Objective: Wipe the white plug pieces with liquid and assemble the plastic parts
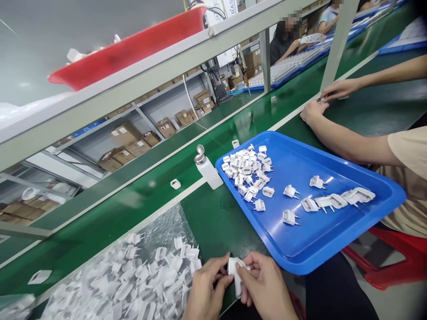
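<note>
Both hands (233, 284) pinching white plug (234, 269), blue tray (310, 242) beside

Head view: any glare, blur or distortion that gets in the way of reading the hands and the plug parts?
Head view: tilted and wide-angle, so the shelf rail slants; glare streaks the blue tray and the plastic bag; the bagged plug parts at lower left are smeared; the left hand and right hand on a white plug part read sharp enough.

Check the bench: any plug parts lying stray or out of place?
Yes. Three white parts lie loose on the green belt, outside the blue tray and the bag: one, another, a third.
</note>
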`<state>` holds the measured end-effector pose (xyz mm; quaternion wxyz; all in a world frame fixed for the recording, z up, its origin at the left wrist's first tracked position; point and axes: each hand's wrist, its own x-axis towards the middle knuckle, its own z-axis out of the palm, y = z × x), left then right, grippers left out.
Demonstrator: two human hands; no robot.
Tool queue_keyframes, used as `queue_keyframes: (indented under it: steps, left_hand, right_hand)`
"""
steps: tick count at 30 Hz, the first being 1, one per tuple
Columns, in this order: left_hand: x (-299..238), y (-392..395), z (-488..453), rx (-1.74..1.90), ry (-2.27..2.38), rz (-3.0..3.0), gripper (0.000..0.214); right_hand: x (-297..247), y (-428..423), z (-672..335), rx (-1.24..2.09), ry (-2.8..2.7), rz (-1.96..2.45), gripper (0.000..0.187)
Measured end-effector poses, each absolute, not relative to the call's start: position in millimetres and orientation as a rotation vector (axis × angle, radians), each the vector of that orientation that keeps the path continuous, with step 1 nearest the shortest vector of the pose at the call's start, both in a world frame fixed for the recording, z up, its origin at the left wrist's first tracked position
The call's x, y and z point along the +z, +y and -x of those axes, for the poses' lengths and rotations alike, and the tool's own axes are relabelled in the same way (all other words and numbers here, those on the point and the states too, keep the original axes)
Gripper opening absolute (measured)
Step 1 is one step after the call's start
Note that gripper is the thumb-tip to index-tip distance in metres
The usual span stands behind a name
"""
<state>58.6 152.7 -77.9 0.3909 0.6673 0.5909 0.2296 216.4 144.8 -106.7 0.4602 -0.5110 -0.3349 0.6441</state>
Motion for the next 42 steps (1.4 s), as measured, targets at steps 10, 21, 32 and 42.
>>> queue_keyframes:
  steps: [10, 21, 32, 42]
  left_hand:
    - [-75.7, 152.5, -58.9, 0.565, 1.525, -1.718, 0.036]
    - [-78.4, 151.9, -59.6, 0.601, 1.519, -1.631, 0.043]
    - [-85.2, 153.5, -48.6, 0.56, 1.42, -1.617, 0.047]
    - [-86.4, 148.9, -49.3, 0.608, 1.519, -1.562, 0.035]
  right_hand:
    - [-107.5, 143.6, -216.1, 1.567, -0.862, 1.313, 0.016]
    - [-101.3, 144.4, -217.7, 1.594, -0.915, 1.32, 0.033]
    - [-100.0, 162.2, -200.8, 1.52, -0.948, 1.426, 0.029]
    - [-107.1, 141.4, -218.1, 1.464, -1.03, 1.452, 0.035]
